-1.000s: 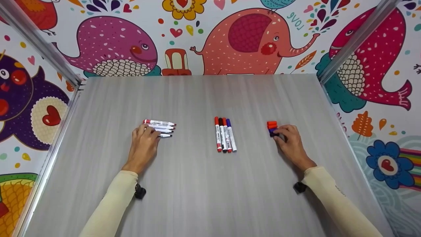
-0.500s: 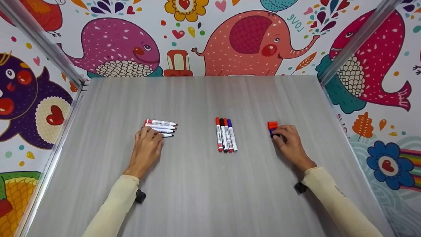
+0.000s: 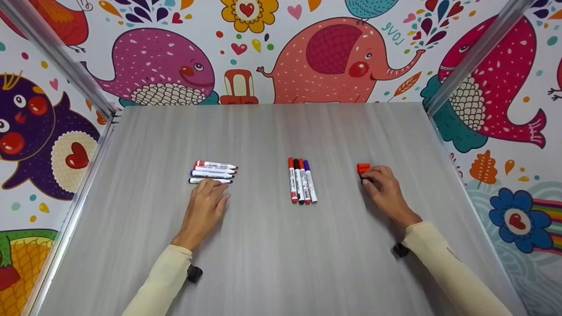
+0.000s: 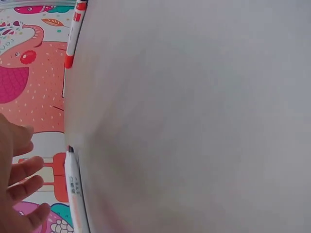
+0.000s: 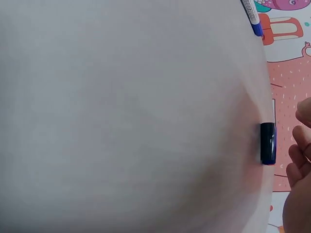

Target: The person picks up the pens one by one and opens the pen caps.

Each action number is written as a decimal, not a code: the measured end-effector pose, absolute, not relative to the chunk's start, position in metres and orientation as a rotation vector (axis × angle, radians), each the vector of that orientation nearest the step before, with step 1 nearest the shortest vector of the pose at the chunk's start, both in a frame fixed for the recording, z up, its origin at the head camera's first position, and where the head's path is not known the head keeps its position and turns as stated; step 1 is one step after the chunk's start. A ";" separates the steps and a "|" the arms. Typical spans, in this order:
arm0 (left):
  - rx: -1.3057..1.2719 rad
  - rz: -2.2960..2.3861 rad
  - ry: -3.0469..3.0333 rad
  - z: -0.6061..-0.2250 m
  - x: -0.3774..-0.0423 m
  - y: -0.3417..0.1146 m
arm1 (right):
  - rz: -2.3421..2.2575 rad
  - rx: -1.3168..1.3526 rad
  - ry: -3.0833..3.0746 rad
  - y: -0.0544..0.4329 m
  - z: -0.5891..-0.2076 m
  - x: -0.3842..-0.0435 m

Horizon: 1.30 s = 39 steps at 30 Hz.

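Several uncapped whiteboard markers [image 3: 216, 165] lie side by side on the left of the table, tips pointing right. My left hand [image 3: 205, 213] is just below them, fingertips overlapping the lowest marker [image 3: 199, 180] in the head view. In the left wrist view its fingers [image 4: 26, 170] hang loosely curled, with nothing held beside the white marker [image 4: 75, 189]. To the right, my right hand [image 3: 388, 191] hovers by a small stack of caps, red ones [image 3: 363, 166] at the far end. The right wrist view shows its relaxed fingers apart from the black cap [image 5: 268, 143], blue showing behind it.
Several capped markers [image 3: 301, 182] in red, black and blue lie upright in a row mid-table. Metal posts [image 3: 478, 57] rise at the table's back corners. A wall with printed cartoon animals [image 3: 329, 66] closes off the back and sides.
My left hand has drawn back from the uncapped markers, down and to the right, showing more of their left ends. My right hand stays almost where it was by the caps.
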<state>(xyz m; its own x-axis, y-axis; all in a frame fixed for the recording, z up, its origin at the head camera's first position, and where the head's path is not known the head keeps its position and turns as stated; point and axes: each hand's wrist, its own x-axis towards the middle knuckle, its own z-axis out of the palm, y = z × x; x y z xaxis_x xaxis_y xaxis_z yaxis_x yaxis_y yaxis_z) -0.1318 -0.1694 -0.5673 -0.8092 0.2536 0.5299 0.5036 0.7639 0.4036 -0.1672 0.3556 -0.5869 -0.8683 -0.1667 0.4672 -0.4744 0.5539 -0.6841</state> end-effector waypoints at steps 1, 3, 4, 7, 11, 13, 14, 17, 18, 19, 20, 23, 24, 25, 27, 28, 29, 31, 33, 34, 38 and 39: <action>-0.572 -0.773 -2.506 -0.567 -0.131 -0.167 | 1.227 0.528 -2.447 0.354 -0.586 -0.168; -0.569 -0.815 -2.504 -0.566 -0.128 -0.162 | 1.216 0.538 -2.450 0.351 -0.584 -0.169; -0.570 -0.840 -2.503 -0.566 -0.127 -0.159 | 1.208 0.548 -2.449 0.349 -0.583 -0.169; -0.569 -0.919 -2.507 -0.566 -0.124 -0.152 | 1.187 0.587 -2.436 0.343 -0.581 -0.171; -0.564 -0.989 -2.522 -0.568 -0.122 -0.142 | 1.207 0.653 -2.394 0.333 -0.579 -0.176; -0.561 -1.009 -2.529 -0.569 -0.122 -0.138 | 1.226 0.685 -2.375 0.327 -0.578 -0.179; -0.562 -1.016 -2.531 -0.570 -0.122 -0.137 | 1.237 0.700 -2.367 0.325 -0.578 -0.180; -0.568 -1.049 -2.533 -0.570 -0.121 -0.131 | 1.253 0.720 -2.379 0.318 -0.575 -0.183; -0.568 -1.064 -2.533 -0.571 -0.121 -0.129 | 1.249 0.720 -2.389 0.316 -0.574 -0.184; -0.573 -1.077 -2.522 -0.572 -0.121 -0.126 | 1.246 0.716 -2.406 0.315 -0.572 -0.184; -0.576 -1.091 -2.513 -0.573 -0.121 -0.123 | 1.241 0.708 -2.426 0.313 -0.571 -0.185; -0.588 -1.131 -2.486 -0.576 -0.121 -0.114 | 1.212 0.686 -2.481 0.309 -0.571 -0.187; -0.595 -1.138 -2.477 -0.578 -0.120 -0.111 | 1.210 0.680 -2.491 0.308 -0.571 -0.187; -0.605 -1.142 -2.469 -0.580 -0.120 -0.108 | 1.210 0.673 -2.501 0.307 -0.572 -0.187; -0.617 -1.148 -2.475 -0.582 -0.119 -0.101 | 1.217 0.664 -2.510 0.304 -0.574 -0.187; -0.624 -1.149 -2.478 -0.583 -0.119 -0.098 | 1.225 0.660 -2.513 0.303 -0.575 -0.187; -0.628 -1.147 -2.482 -0.584 -0.118 -0.095 | 1.232 0.654 -2.520 0.301 -0.576 -0.188; -0.631 -1.144 -2.489 -0.585 -0.117 -0.090 | 1.236 0.644 -2.541 0.298 -0.577 -0.188; -0.632 -1.146 -2.493 -0.586 -0.115 -0.086 | 1.238 0.633 -2.572 0.294 -0.577 -0.189; -0.631 -1.148 -2.494 -0.586 -0.114 -0.084 | 1.240 0.627 -2.590 0.292 -0.576 -0.189; -0.627 -1.173 -2.499 -0.586 -0.115 -0.077 | 1.247 0.607 -2.646 0.286 -0.573 -0.193; -0.625 -1.180 -2.505 -0.585 -0.115 -0.075 | 1.254 0.604 -2.654 0.285 -0.572 -0.194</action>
<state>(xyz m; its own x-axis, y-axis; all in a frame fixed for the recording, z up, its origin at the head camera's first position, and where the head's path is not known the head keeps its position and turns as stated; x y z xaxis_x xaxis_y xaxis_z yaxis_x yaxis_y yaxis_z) -0.1149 -0.0747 -0.5851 -0.8595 0.2556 0.4426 0.5041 0.5676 0.6509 -0.1938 0.2848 -0.5721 -0.9088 -0.2951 0.2951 -0.4153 0.5706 -0.7084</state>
